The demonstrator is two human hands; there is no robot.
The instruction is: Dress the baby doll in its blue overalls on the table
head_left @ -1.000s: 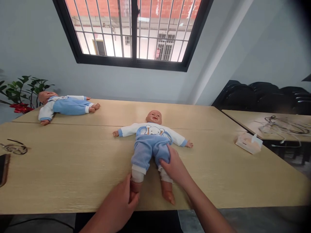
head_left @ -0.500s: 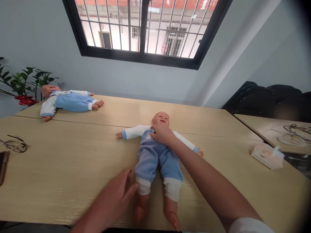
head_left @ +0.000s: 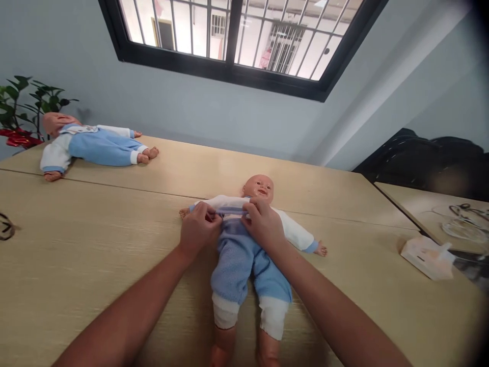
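Note:
A baby doll point(head_left: 261, 186) lies on its back on the table, feet toward me. It wears a white long-sleeved top point(head_left: 294, 228) with blue cuffs and blue overalls point(head_left: 231, 265) with white leg cuffs. At the doll's chest, my left hand point(head_left: 199, 228) is closed on one side of the overalls' top edge. My right hand point(head_left: 263, 223) pinches the other side, just below the chin. The edge is drawn taut between them. The fingers cover part of the bib, so its fastening cannot be made out.
A second doll point(head_left: 103, 148) in similar clothes lies at the back left, by a plant point(head_left: 17, 97). Glasses point(head_left: 6, 227) show at the left edge of the table point(head_left: 95, 260). On the right are a tissue box point(head_left: 426, 257), cables point(head_left: 464, 229) and black chairs point(head_left: 439, 158).
My left hand has risen from beside the doll's leg to its chest and closed on the overalls' edge. My right hand stays at the chest. The view has shifted slightly.

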